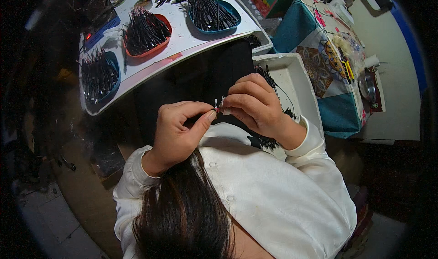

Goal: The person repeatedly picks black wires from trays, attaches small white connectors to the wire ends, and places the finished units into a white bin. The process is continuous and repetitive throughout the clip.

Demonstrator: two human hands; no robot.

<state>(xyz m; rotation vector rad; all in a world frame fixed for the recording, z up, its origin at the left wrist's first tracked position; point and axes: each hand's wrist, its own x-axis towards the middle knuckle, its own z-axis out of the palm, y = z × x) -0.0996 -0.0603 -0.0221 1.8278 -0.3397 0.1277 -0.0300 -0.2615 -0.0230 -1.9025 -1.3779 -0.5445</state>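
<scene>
Both my hands meet in front of my chest, over my dark-clothed lap. My left hand [180, 126] is closed, thumb and forefinger pinching the end of a thin black cable [215, 108] with red and whitish wire tips. Close beside it, my right hand [255, 104] is closed too, its fingertips pressed together at those wire tips. Something small and whitish shows at the right fingertips, too small to name. Bundles of black cables with pinkish ends fill a red tray [170, 27], a blue tray [236, 15] and a dark teal tray [117, 69] on the white table.
The white table [148, 74] has a curved front edge. Right of my lap, a white foam box [308, 83] holds more black cables. Beyond it, a cloth-covered stand [337, 108] carries yellow-handled cutters [348, 71] and a metal bowl [367, 85]. A dark device [89, 36] with a red light sits far left.
</scene>
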